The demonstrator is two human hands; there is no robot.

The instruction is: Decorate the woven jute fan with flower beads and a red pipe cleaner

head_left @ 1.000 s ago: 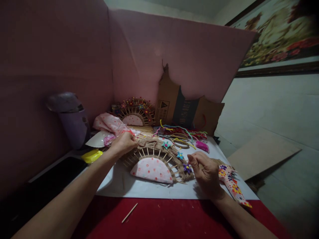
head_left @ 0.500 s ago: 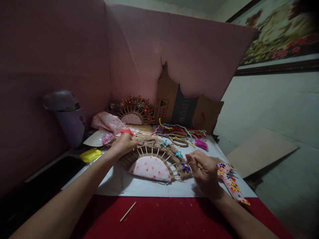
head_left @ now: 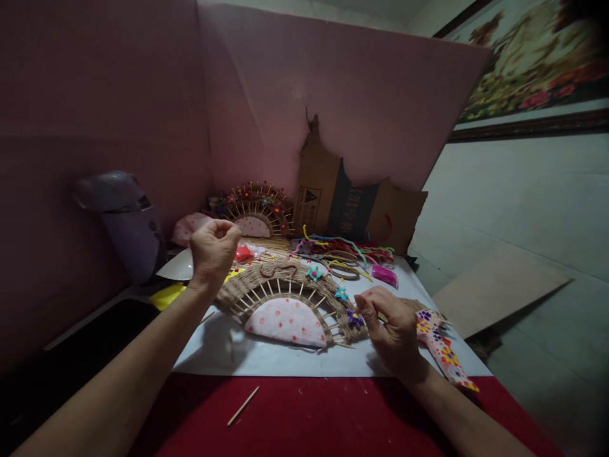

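A half-round woven twine piece (head_left: 280,279) with radiating sticks lies on the white sheet. Its centre is a white fabric half-circle (head_left: 288,320) with red dots. Clay flowers in teal, blue and purple sit along its right side; the purple flower (head_left: 354,318) is closest to my right hand (head_left: 392,333). That hand is closed in a pinch beside the piece's right end; what it holds, if anything, is hidden. My left hand (head_left: 214,251) is raised above the piece's left end, thumb and fingers pressed together. I cannot make out anything between them.
Behind stand a similar finished-looking fan (head_left: 257,212) and torn cardboard (head_left: 328,197). Scissors (head_left: 343,271), coloured pipe cleaners (head_left: 347,247) and a magenta clay packet (head_left: 384,275) lie to the right. A toothpick (head_left: 243,406) rests on the red cloth (head_left: 304,412). A purple bottle (head_left: 130,235) stands left.
My left hand has lifted from beside the red clay packet and moved up and left, still pinched. A piece of yellow now shows at the fan's left edge. My right hand has stayed in place.
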